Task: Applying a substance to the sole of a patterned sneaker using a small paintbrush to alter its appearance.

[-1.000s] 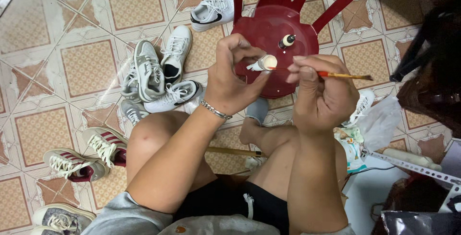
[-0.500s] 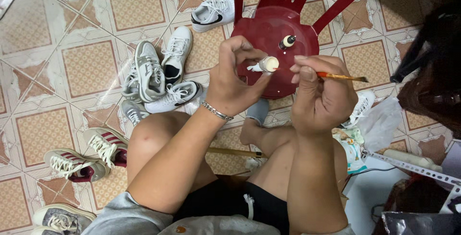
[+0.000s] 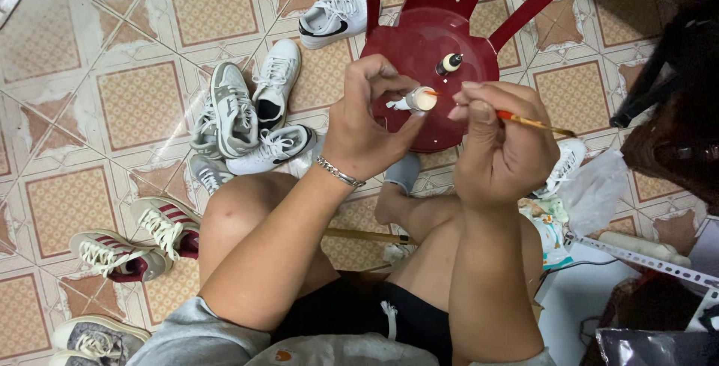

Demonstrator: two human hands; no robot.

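1. Left hand (image 3: 367,130), centre of the frame, clenched around a small white bottle (image 3: 418,99), open mouth turned toward the brush.
2. Right hand (image 3: 500,138), just right of centre, pinching a thin orange-handled brush (image 3: 533,122), tip touching the bottle mouth.
3. Risk, judged: bottle tipped sideways, so a spill onto the bare knees or the tiled floor (image 3: 67,44) likely with further tilt; an overloaded tip could drip.
4. Red plastic chair (image 3: 431,44), upper centre: glossy, round-seated, slatted; a second small bottle (image 3: 450,63) upright on it, easily knocked.
5. Leather sneakers (image 3: 247,111), left of centre: matte, laced.
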